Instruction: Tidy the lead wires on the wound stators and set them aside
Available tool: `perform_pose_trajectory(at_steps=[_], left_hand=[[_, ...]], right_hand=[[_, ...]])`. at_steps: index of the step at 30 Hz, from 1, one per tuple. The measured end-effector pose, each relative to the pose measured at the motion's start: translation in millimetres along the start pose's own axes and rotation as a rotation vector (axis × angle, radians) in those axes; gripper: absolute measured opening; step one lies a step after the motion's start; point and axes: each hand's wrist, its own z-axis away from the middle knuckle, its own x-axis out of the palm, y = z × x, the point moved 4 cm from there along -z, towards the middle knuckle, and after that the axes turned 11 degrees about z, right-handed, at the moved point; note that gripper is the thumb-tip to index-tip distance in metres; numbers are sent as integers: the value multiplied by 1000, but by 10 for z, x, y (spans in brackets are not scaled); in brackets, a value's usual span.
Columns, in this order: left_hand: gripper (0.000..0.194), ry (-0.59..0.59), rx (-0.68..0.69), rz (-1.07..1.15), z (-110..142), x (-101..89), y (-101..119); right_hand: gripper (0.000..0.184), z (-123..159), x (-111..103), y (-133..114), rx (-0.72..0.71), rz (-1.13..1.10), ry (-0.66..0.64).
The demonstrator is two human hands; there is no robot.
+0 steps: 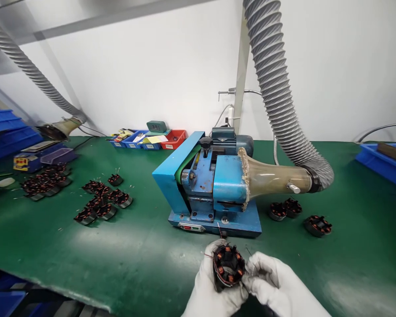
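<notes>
In my white-gloved left hand (208, 286) I hold a motor stator (229, 266), a black ring with copper coils facing up. The fingers wrap round its left side and underside. Thin lead wires stick out from its rim, one upward and one to the left. My right hand (267, 279), also gloved, is closed in a pinch at the stator's right edge. A thin dark wire shows at its fingertips. The blue belt machine (201, 193) stands just beyond both hands on the green table (135, 259).
Several stators (100, 200) lie in groups on the left, and three others (317, 226) on the right. A grey hose (273, 75) joins the machine's amber funnel (273, 178). Small bins (173, 140) stand at the back, a blue crate (386, 165) at far right.
</notes>
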Motion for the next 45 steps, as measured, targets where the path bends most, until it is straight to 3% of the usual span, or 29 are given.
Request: perform_pose_trajectory(at_steps=[3, 6, 11, 15, 18, 20, 21, 23, 25, 29, 32, 34, 37, 40, 45], left_hand=[[52, 48, 14, -19, 5, -42, -11], [54, 58, 25, 12, 26, -31, 12], [63, 30, -77, 183, 58, 9, 3], [40, 74, -187, 349, 30, -21, -50], [41, 33, -171, 365, 12, 22, -42], [53, -23, -138, 334, 17, 67, -16], [55, -45, -124, 300, 25, 82, -1], [50, -59, -89, 183, 46, 84, 28], [46, -45, -52, 63, 68, 56, 50], [57, -38, -10, -47, 116, 3, 44], [64, 26, 42, -111, 140, -30, 56], [70, 38, 107, -140, 140, -12, 102], [60, -37, 223, -194, 120, 82, 193], [52, -33, 290, -299, 96, 127, 235], [59, 34, 305, -390, 46, 99, 165]], right_hand=[[18, -32, 9, 52, 55, -121, -41], [22, -39, 6, 96, 24, -71, -46], [45, 0, 25, 78, 89, -246, -217], [41, -25, -75, 37, 55, -500, -129], [32, -60, -110, 76, -25, -417, -49], [47, -80, -118, 77, -166, -262, 45], [46, -85, -114, 63, -254, -187, 96], [25, -93, -100, 29, -384, -100, 201], [10, -122, -78, 33, -336, -162, 245], [24, -169, -76, 88, -13, -627, 193], [21, -156, -161, 39, -17, -878, 166], [24, -146, -160, -20, -58, -802, 80], [30, -153, -57, -110, -133, -454, -8], [15, -210, -40, -148, -148, -376, 109], [21, -264, -309, -73, -110, -850, 324]])
